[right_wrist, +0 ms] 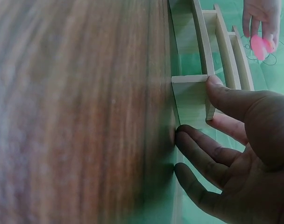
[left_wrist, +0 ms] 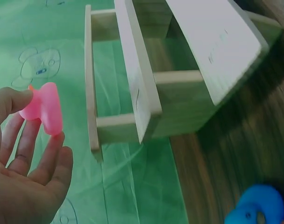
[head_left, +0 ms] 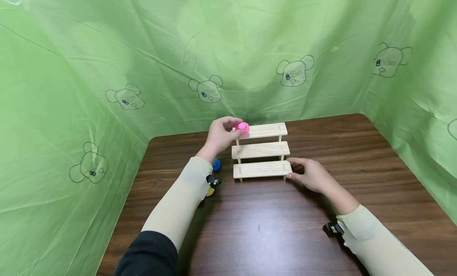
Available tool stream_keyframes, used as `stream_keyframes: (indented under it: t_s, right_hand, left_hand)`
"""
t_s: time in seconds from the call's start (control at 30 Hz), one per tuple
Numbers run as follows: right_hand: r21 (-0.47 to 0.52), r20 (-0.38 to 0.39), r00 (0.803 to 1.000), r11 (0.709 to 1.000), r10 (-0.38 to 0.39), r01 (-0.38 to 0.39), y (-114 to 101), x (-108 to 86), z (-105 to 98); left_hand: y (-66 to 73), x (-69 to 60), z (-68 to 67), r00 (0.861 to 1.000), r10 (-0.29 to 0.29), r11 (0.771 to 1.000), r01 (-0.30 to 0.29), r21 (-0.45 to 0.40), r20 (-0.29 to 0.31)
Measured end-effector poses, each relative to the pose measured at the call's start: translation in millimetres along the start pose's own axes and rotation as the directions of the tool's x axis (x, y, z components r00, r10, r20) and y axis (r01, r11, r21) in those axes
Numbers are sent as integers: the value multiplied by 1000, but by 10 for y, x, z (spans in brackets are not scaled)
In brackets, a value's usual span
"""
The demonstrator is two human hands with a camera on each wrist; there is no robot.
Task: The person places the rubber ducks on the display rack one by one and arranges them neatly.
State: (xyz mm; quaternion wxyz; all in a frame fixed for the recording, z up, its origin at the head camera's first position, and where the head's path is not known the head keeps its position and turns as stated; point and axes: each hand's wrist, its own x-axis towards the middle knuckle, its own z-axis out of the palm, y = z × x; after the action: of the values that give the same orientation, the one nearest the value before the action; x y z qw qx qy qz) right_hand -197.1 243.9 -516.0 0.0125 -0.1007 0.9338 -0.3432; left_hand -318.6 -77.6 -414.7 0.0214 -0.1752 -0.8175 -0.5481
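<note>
A pink rubber duck point(head_left: 243, 127) with a small orange beak is pinched between the thumb and fingers of my left hand point(head_left: 219, 135). In the head view the duck is at the left end of the top step; the left wrist view shows it held clear of the boards. The three-step wooden display stand point(head_left: 262, 169) stands on the table. My right hand point(head_left: 310, 174) grips the right end of its lowest step, thumb on the front edge and forefinger behind, as the right wrist view point(right_wrist: 247, 126) shows this hand from close up.
A blue rubber duck point(head_left: 216, 164) sits left of the stand, partly hidden by my left forearm. Something yellow point(head_left: 210, 192) shows beside that sleeve. Green curtain point(head_left: 246, 62) printed with bear heads hangs behind and beside the dark wooden table point(head_left: 250, 228).
</note>
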Motion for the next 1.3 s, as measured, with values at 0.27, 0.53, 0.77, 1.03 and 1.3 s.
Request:
stream_keyframes:
  t_s: [0.27,0.53,0.77,1.03,1.3]
  right_hand:
    - [12,-3,1000,1000,1,-1,-16,9,11]
    - [36,-4,1000,999,-6,7,-26,26,54]
    - [35,0,1000,999,8,-8,-17,33,75]
    - [33,-6,1000,999,0,0,-18,21,52]
    - [36,-11,1000,999,11,-11,8,13,4]
  left_hand:
    - [62,145,256,999,-14,1000,14,-8,34]
    - [93,260,492,997,-29,1000,29,0,76]
    - [141,349,717,990,1,1000,-5,24,143]
    - [163,405,907,988,-8,1000,7,11,155]
    - [161,438,1013,985,-3,1000,1,10,175]
